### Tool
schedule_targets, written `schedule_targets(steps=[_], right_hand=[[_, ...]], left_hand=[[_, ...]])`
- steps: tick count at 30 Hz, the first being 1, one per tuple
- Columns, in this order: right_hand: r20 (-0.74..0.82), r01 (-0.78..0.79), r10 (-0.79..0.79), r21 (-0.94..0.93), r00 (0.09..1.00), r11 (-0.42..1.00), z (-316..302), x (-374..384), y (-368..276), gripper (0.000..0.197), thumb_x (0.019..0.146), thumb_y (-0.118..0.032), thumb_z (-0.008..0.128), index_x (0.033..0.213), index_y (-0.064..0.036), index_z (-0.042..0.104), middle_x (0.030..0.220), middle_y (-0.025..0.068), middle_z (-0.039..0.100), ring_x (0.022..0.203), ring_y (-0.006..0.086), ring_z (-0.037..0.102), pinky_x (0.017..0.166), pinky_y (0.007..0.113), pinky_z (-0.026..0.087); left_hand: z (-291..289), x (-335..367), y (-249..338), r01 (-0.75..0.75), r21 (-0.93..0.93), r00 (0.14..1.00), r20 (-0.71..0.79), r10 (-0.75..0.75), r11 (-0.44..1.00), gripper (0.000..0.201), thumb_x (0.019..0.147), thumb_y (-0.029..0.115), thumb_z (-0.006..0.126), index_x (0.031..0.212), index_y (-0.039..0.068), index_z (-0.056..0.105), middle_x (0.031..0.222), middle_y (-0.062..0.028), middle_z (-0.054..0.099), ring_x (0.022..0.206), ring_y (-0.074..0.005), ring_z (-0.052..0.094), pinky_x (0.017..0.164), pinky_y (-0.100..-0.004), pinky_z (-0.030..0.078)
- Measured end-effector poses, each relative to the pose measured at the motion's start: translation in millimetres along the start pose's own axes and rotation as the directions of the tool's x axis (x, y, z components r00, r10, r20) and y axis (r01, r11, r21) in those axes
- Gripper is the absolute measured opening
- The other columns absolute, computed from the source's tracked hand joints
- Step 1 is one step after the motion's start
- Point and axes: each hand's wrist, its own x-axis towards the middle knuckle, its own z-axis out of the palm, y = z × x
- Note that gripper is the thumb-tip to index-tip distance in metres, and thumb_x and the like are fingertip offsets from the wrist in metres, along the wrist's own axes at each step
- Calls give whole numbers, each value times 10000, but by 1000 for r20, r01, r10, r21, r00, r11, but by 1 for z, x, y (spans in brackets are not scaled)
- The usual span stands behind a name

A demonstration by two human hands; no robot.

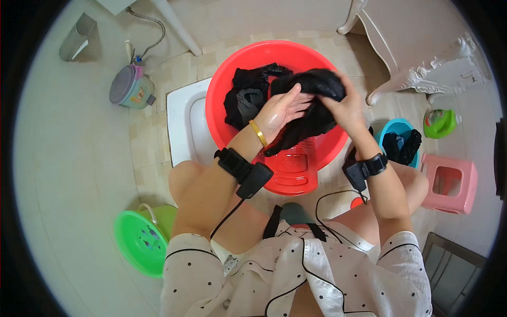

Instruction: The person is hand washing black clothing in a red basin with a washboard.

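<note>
A bunched black garment (317,113) hangs over the red basin (214,108), its lower end reaching down toward the ridged red washboard part (296,164). My right hand (347,107) is closed on the garment's right side. My left hand (285,110), with a gold bracelet at its wrist, is turned palm up, fingers stretched out against the cloth and thumb apart. More dark clothes (247,98), black with a grey patch, lie in the left part of the basin. Both forearms carry black strapped devices with cables.
A white squat toilet (182,124) adjoins the basin's left. At left stand a lidded bin (132,87) and a green basin (132,240). To the right are a blue bucket (381,134) of dark clothes, a pink stool (463,185), a green bottle (439,124) and a carved white cabinet (422,37).
</note>
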Motion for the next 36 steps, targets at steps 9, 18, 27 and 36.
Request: schedule_targets(steps=[9,18,27,36], right_hand=[[105,-116,198,-518,975,848,-28,-14,148,762,701,-162,771,1359,-51,403,1192,242,568,1129,360,551,973,390,426],[580,247,718,-814,384,526,30,-52,241,1111,631,-493,795,1493,-276,129,1534,219,56,1401,433,98,1126,471,214],[548,344,786,-825,286,449,69,-8,325,1036,606,-550,778,1456,-255,265,1526,167,175,1372,371,234,1110,462,235],[490,153,729,-863,478,481,68,-51,303,499,835,-168,572,1324,-168,471,1311,170,495,1202,324,491,946,418,465]], left_hand=[[-27,10,6,45,55,917,-398,-19,997,276,949,223,442,1097,29,572,1094,-124,634,995,-203,615,870,-303,460],[-28,1,7,81,73,875,-483,-35,994,218,940,170,475,1044,13,588,1046,-92,630,969,-194,620,887,-301,461],[-18,19,14,215,27,878,-442,-181,976,205,958,132,441,1056,16,578,1040,-90,622,975,-169,595,922,-304,440],[-17,19,6,134,64,916,-389,-99,989,201,954,133,449,1038,14,587,1008,-89,634,965,-165,601,893,-284,453]])
